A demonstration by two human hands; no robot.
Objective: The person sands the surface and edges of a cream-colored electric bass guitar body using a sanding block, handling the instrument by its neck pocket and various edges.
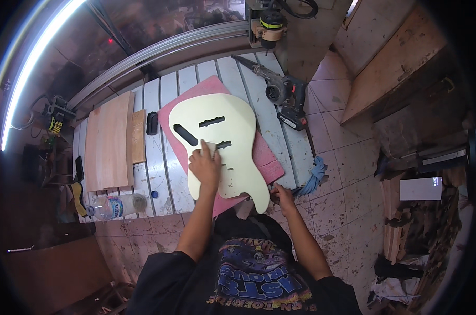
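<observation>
— What surrounds the work spot?

— A slatted white workbench (164,173) under a long bright tube light (30,63), with a curved grey metal rail (159,52) at its far edge.

— And off to the side?

— Cracked pale floor tiles (343,205) run to the right, toward stacked raw wood offcuts (395,231) and a leaning brown plywood board (390,68). Left of the bench, the room falls dark.

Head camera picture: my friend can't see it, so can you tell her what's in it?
A person's left hand presses a small pad flat on a cream-coloured guitar body, which lies on a pink mat over a white slatted workbench. The right hand rests at the bench's near edge by a blue rag. Wooden boards and a plastic water bottle lie to the left.
</observation>
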